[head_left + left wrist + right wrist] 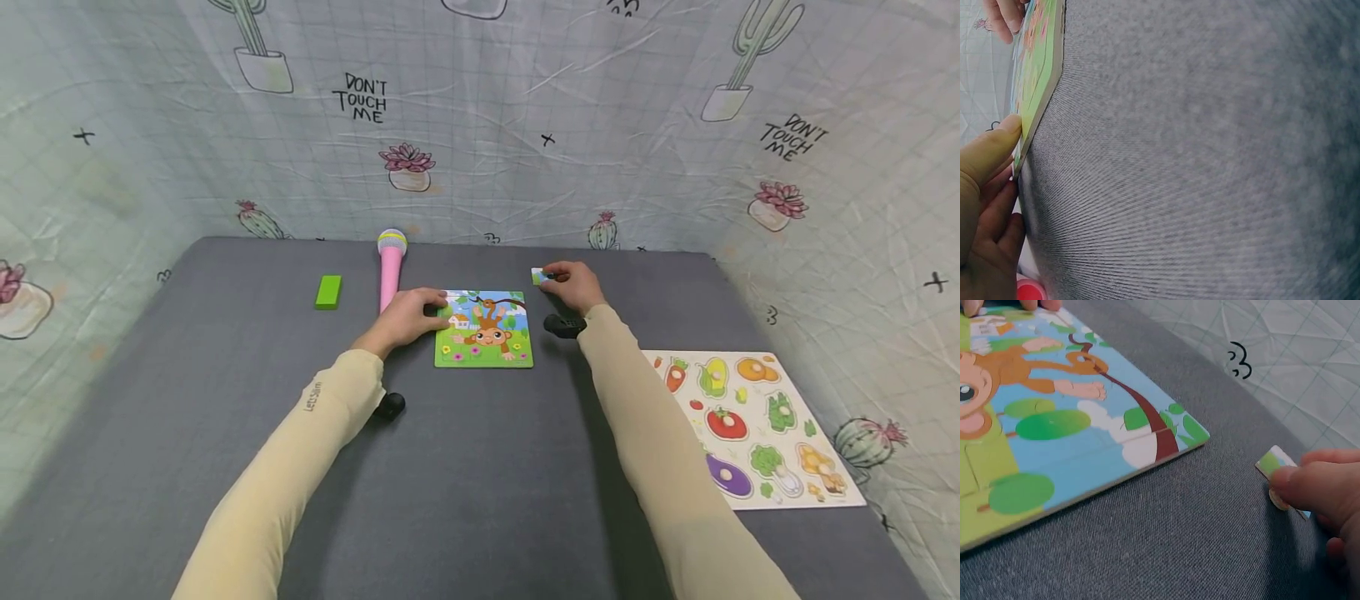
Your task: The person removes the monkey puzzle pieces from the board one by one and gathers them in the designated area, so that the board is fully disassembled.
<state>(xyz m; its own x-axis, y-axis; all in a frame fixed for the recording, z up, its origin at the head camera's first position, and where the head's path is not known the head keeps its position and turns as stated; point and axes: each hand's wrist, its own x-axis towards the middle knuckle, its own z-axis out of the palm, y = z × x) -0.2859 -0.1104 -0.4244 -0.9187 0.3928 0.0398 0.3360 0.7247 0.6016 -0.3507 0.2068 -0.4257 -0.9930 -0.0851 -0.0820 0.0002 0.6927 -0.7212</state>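
Monkey puzzle [483, 354] lies flat on the grey table [480, 475]; the left hand [405, 317] touches its left edge, thumb and fingers apart. Near its far right corner, the right hand [577, 287] pinches a small piece [537, 276]. A pink microphone [390, 279] lies between green block [328, 292] and puzzle.

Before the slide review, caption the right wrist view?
Right-hand grip pinching a small picture piece, apart from the monkey puzzle on grey fabric.
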